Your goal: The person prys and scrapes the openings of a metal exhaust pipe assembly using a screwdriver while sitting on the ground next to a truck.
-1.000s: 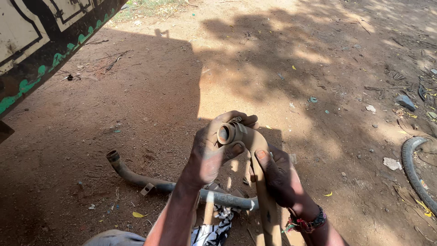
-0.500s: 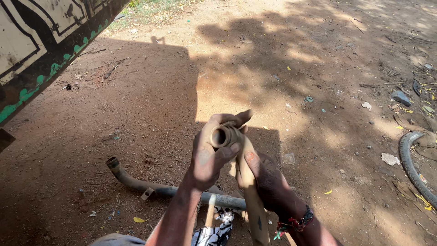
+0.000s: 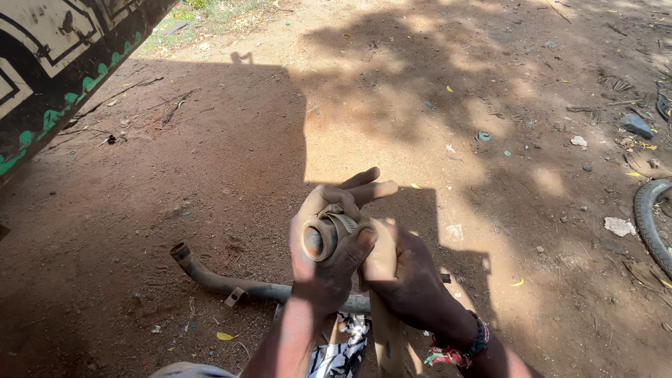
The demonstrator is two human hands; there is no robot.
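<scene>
My left hand [image 3: 329, 259] grips the open end of a dusty tan hose [image 3: 318, 240] with a metal clamp band around it. My right hand [image 3: 409, 280] holds the same hose lower down, where it bends and runs toward the bottom edge. A beaded bracelet [image 3: 465, 346] circles my right wrist. Both hands are coated in dust and held above the bare ground.
A rusty bent metal pipe [image 3: 231, 280] lies on the red dirt below my hands. A black-and-white patterned cloth [image 3: 343, 353] sits by my lap. A painted vehicle panel [image 3: 63, 63] fills the upper left. A tyre [image 3: 651, 224] curves in at the right edge, among scattered litter.
The hose end has turned a little to the left in my left hand, and my fingers have shifted around the clamp. My right hand has stayed gripping the lower part.
</scene>
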